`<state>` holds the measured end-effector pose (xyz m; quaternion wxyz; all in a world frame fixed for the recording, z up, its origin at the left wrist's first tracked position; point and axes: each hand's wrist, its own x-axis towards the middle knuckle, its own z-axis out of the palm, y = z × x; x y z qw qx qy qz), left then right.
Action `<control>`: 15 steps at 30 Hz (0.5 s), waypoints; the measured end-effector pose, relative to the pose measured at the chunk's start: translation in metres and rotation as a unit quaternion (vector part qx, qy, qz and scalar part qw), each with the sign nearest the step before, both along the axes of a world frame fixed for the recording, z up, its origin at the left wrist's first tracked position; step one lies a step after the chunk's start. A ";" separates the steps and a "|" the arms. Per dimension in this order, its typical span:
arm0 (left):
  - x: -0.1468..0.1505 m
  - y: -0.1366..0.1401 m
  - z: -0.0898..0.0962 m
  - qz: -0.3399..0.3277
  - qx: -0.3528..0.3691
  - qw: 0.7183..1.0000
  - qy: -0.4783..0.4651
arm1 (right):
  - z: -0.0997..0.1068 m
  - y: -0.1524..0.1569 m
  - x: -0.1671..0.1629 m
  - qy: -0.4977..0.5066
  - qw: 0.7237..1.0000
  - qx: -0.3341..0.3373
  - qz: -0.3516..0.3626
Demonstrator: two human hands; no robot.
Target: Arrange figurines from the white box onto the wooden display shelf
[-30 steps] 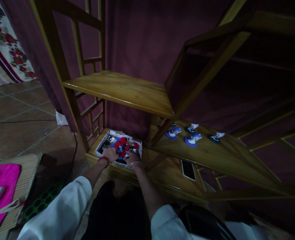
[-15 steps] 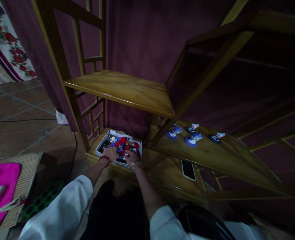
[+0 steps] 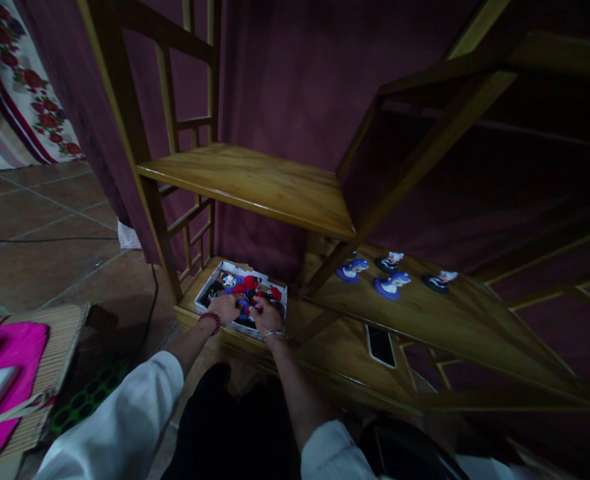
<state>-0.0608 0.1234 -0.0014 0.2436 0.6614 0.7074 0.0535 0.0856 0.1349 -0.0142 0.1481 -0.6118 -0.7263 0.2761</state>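
Observation:
A shallow white cardboard box (image 3: 205, 294) sits on the bottom board of a wooden shelf unit, filled with small figurines (image 3: 250, 283) in red, blue and black. My left hand (image 3: 224, 308), with a red bead bracelet at the wrist, reaches over the box's near left side, its fingers bent down among the figurines. Opposite it, my right hand (image 3: 267, 317), wearing a silver bracelet, reaches in with curled fingers. Both hands close on a red-and-blue figurine (image 3: 243, 307) between them. The fingertips are partly hidden by the hands and the crowded pieces.
To the right, several purple and black figurines (image 3: 392, 285) stand on a raised wooden board (image 3: 449, 323). A phone (image 3: 381, 346) lies on the lower board. Above the box juts a wooden shelf (image 3: 255, 180). A pink cloth (image 3: 22, 353) lies at the far left.
My right hand has shifted slightly within the box and its fingers have moved closer to the left hand. The whole view has shifted a little; the left hand stays nearly in place.

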 end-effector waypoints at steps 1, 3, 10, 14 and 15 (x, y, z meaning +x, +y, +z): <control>-0.001 0.000 0.000 -0.006 0.003 1.000 -0.006 | 0.000 0.000 0.000 0.009 1.000 -0.007 0.013; -0.001 -0.001 0.001 -0.023 0.006 0.999 -0.038 | 0.000 0.000 0.000 0.023 0.999 -0.019 0.035; 0.000 0.006 -0.006 -0.037 -0.008 0.988 -0.152 | 0.001 0.000 0.000 0.014 0.999 -0.040 0.028; -0.005 0.016 -0.014 0.032 0.019 0.991 -0.127 | 0.004 -0.001 -0.002 -0.060 0.998 -0.009 -0.003; -0.007 0.019 -0.017 0.053 0.025 0.991 -0.117 | 0.005 -0.001 -0.002 -0.079 0.997 -0.005 -0.010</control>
